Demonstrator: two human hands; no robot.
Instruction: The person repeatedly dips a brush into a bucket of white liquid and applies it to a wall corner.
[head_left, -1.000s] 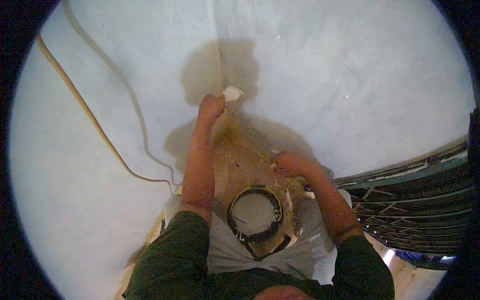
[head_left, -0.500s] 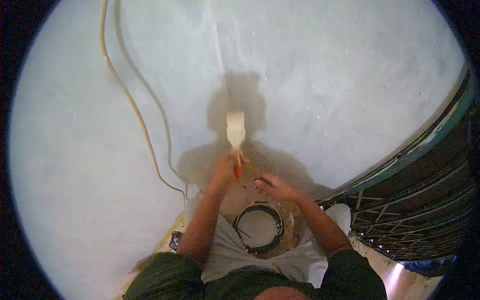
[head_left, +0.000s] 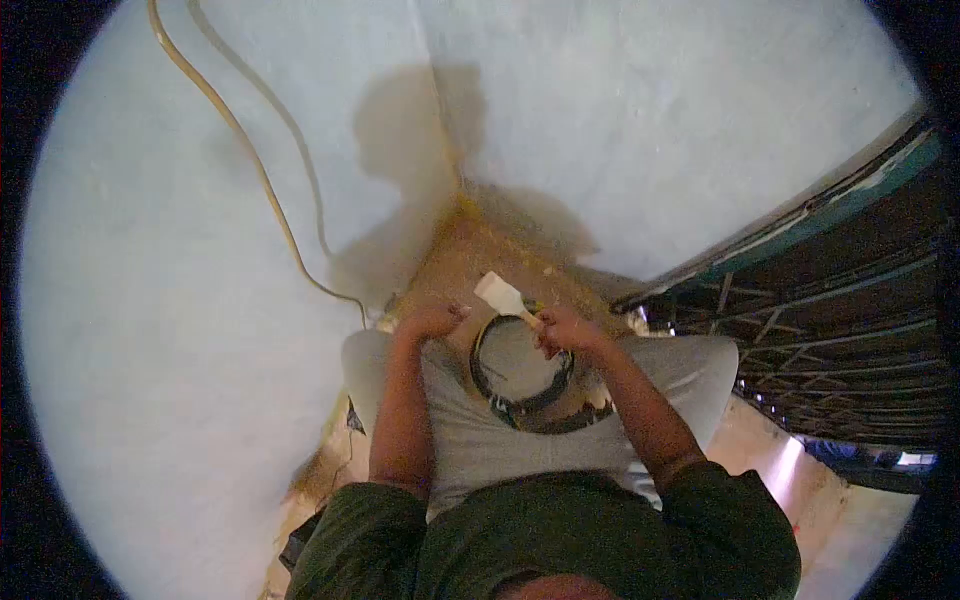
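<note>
Holding the brush [head_left: 503, 297] by its thin handle, I judge it light and stiff in the shaft, soft only at the pale bristle end, which points up and to the left, away from me. The handle is the place to take it, back from the wet bristles, since paint there would make a grip slippery. My right hand [head_left: 566, 328] is closed around that handle, just over the far right rim of the paint can [head_left: 522, 372]. The can sits between my knees on the grey cloth [head_left: 470, 440], near me, round and open at the top; it probably weighs a fair bit and would slosh if tipped. My left hand [head_left: 432, 320] is curled in a loose fist at the can's far left edge, close to the rim; I cannot tell if it touches it. White walls [head_left: 180, 300] meet in a corner ahead, with a cable [head_left: 262, 180] trailing down the left one.
</note>
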